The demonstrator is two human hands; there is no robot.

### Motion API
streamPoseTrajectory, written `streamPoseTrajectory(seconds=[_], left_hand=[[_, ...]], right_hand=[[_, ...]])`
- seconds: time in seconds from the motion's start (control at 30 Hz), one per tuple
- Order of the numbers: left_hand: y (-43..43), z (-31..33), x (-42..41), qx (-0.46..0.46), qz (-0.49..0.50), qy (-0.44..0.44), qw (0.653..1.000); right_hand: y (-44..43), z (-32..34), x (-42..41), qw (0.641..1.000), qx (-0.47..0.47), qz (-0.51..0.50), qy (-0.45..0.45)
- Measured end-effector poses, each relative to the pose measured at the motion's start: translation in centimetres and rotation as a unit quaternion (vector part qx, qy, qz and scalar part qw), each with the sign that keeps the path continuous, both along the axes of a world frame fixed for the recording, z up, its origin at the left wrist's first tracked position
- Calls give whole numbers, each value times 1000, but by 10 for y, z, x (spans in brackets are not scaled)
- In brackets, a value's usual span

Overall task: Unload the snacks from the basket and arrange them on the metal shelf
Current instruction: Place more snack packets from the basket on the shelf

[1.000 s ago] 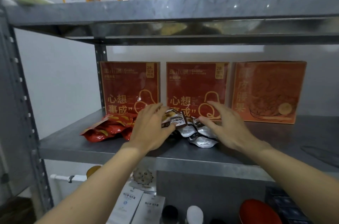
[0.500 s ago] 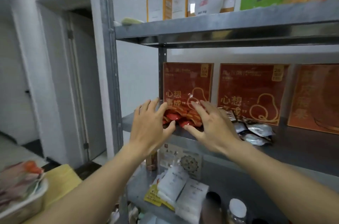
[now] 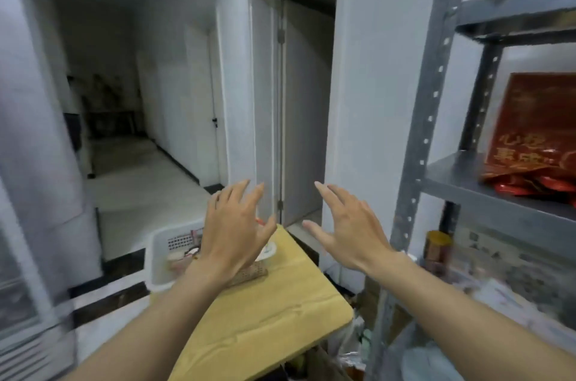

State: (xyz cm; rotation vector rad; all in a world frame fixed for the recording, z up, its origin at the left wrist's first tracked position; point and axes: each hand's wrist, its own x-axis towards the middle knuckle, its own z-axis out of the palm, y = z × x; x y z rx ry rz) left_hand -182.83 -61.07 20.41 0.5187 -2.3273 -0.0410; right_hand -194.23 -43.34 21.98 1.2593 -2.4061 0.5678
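Observation:
A white perforated basket (image 3: pixel 162 251) with snack packets inside stands on a yellow wooden table (image 3: pixel 265 318), partly hidden behind my left hand. My left hand (image 3: pixel 233 231) hovers over the basket with fingers spread, holding nothing. My right hand (image 3: pixel 346 229) is in the air to the right of it, fingers straight and empty. The metal shelf (image 3: pixel 486 200) is at the right edge; red snack packets (image 3: pixel 536 185) lie on it in front of a red box (image 3: pixel 536 125).
An open doorway (image 3: pixel 305 106) and a white wall lie straight ahead, a corridor (image 3: pixel 140 162) runs off to the left. The shelf's perforated upright (image 3: pixel 420 147) stands between the table and the shelf boards. Jars and packets crowd the lower shelf (image 3: pixel 467 271).
The view has swung left from the shelf to the table and basket. Both hands have left the red packets on the shelf and now hang empty above the basket.

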Motion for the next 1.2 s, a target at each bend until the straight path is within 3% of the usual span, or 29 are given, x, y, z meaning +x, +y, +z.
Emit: streamPoseTrajectory(seconds=[0.3, 0.6, 0.77, 1.03, 1.2], left_hand=[[-141, -71, 58, 50, 91, -16, 994], [-247, -138, -10, 134, 80, -60, 986], [-299, -188, -51, 186, 44, -147, 971], [-360, -246, -92, 225, 19, -234, 946], [-397, -262, -105, 259, 1, -242, 935]], right_hand=[[-165, -54, 27, 993, 29, 96, -62], [-295, -135, -49, 976, 68, 137, -157], [-351, -177, -96, 957, 145, 145, -207], [-418, -232, -146, 930, 247, 151, -226], [-452, -259, -169, 909, 321, 162, -212]])
